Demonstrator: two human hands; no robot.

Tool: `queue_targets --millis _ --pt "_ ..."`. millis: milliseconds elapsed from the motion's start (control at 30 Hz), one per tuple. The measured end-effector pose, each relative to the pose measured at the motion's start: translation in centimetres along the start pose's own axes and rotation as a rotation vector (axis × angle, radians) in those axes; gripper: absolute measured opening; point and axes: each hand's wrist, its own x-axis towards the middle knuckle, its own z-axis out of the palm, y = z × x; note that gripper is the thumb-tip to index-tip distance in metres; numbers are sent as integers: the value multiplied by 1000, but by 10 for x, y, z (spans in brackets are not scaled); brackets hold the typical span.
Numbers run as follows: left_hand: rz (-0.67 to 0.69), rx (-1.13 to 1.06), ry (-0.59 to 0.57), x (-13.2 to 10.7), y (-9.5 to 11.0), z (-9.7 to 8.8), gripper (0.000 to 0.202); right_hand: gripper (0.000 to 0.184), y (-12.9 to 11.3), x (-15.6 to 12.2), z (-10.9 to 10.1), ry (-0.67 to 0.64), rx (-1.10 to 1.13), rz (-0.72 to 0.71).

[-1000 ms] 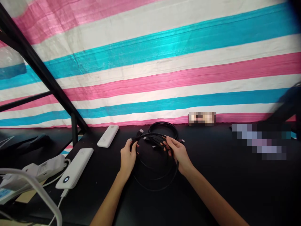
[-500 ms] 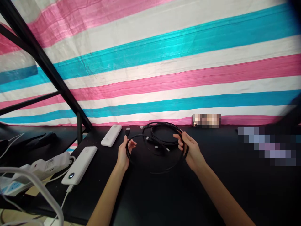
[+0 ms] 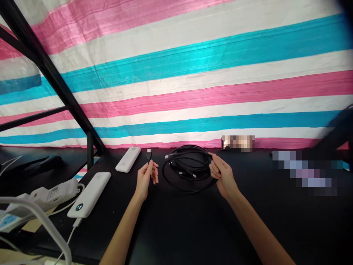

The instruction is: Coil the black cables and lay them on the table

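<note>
My left hand (image 3: 145,178) is closed on one end of a black USB cable, just below its plug (image 3: 149,152), which points up and away. The right side of the loops is pinched in my right hand (image 3: 223,175), thumb and fingers together. Between the two hands the black cable (image 3: 190,159) forms several loose coils on and just above the dark table. Several pale metal plug tips show among the coils, including a plug (image 3: 170,156) at their left side. Which tip belongs to which length of cable I cannot tell.
Two white power banks, a farther one (image 3: 128,159) and a nearer one (image 3: 89,195) with a lit display and a white cord, lie left of my hands. Past them are a white power strip (image 3: 49,193) and a black metal frame (image 3: 55,79). A blurred-out object (image 3: 238,143) stands at the back.
My left hand has let the cable loop it carried drop toward the coils and keeps hold near the plug. In the right hand the loops now lie lower and flatter.
</note>
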Motion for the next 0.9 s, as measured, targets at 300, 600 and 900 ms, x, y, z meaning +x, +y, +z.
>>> queue_targets --millis 300,600,900 --pt "-70 39 -129 -6 -12 14 50 45 3 -2 0 -116 -83 30" --pt "-205 -116 -272 -17 -3 19 42 51 22 -8 5 -35 -316 -158" --pt "-260 -501 1 -6 12 0 27 51 15 -5 4 138 -160 -110"
